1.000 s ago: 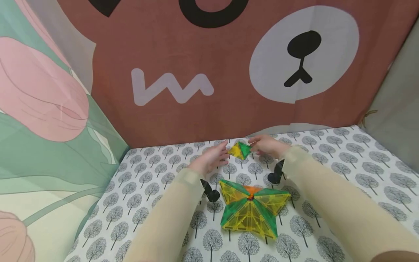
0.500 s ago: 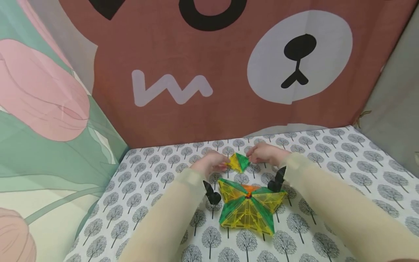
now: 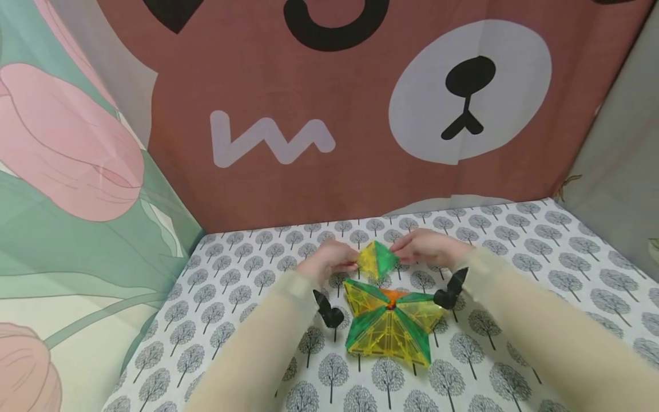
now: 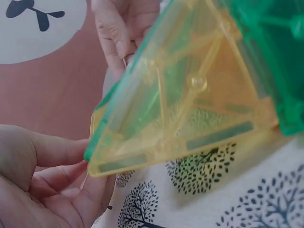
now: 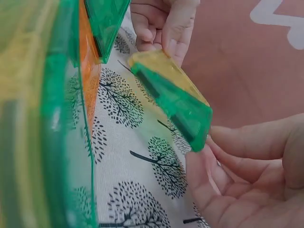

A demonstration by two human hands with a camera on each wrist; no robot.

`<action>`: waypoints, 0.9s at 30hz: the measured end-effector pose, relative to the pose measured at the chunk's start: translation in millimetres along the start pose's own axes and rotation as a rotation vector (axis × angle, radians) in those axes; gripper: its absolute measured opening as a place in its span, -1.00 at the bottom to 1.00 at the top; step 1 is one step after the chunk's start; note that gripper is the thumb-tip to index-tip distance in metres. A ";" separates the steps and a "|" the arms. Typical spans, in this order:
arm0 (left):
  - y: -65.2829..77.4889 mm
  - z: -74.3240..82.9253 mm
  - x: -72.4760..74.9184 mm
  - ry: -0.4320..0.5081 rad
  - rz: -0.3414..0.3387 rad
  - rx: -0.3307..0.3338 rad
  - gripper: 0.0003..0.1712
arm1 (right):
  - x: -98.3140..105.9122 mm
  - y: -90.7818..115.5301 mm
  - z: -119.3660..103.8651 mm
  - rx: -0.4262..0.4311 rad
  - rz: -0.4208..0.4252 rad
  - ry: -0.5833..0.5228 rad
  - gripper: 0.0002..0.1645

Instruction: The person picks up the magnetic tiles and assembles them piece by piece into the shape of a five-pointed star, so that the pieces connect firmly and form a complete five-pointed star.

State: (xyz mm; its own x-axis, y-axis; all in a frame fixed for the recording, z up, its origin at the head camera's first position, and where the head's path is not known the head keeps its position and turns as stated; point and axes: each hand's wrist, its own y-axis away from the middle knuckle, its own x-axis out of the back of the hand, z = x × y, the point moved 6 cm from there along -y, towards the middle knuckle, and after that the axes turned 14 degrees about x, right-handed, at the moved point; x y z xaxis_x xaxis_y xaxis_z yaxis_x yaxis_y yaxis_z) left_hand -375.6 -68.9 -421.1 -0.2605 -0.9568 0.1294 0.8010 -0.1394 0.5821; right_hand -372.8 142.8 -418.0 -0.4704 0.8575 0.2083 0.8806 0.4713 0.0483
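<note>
Two joined triangular magnetic tiles (image 3: 377,260), one translucent yellow and one green, are between my hands in the head view. My left hand (image 3: 329,258) pinches the yellow corner. On the other side, my right hand (image 3: 429,247) pinches the green corner between thumb and fingers, seen closely in the right wrist view beside the tile pair (image 5: 173,95). Just nearer to me lies a star-shaped build of yellow, green and orange magnetic tiles (image 3: 391,326), its middle raised. That build (image 4: 190,80) fills much of the left wrist view and covers most of the held pair there.
The table is covered by a white cloth with a tree print (image 3: 226,320). A brown fabric backdrop with a bear drawing (image 3: 360,189) rises behind it. At the left hangs a floral curtain (image 3: 92,257), and a grey curtain (image 3: 618,143) is on the right.
My hands have come in from either side of the tile pair and taken hold of its corners. The pair has moved toward me, closer to the star-shaped build.
</note>
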 end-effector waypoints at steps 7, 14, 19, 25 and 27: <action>10.0 2.4 -8.7 0.016 -0.074 0.009 -0.78 | 6.8 21.3 -7.6 0.016 -0.026 0.020 -0.69; 21.4 -0.8 -16.0 -0.045 -0.167 -0.022 -0.78 | 4.4 38.6 -9.9 0.010 -0.032 -0.003 -0.80; 23.5 -0.7 -17.8 -0.125 -0.201 -0.059 -0.76 | -0.2 46.5 -5.4 0.003 -0.029 -0.001 -0.82; 22.3 -2.0 -17.8 -0.276 -0.180 -0.083 -0.79 | -5.3 52.9 -2.9 0.012 -0.036 -0.029 -0.82; 21.7 -4.0 -18.3 -0.324 -0.172 -0.089 -0.80 | -6.7 54.4 -1.7 0.009 -0.042 -0.042 -0.82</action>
State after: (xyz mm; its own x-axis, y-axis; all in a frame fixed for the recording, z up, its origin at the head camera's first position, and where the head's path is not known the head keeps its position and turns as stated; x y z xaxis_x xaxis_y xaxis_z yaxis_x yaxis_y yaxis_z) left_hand -351.3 -55.5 -414.0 -0.5409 -0.7889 0.2917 0.7707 -0.3260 0.5475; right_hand -321.6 162.3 -415.1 -0.5092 0.8446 0.1653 0.8595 0.5090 0.0470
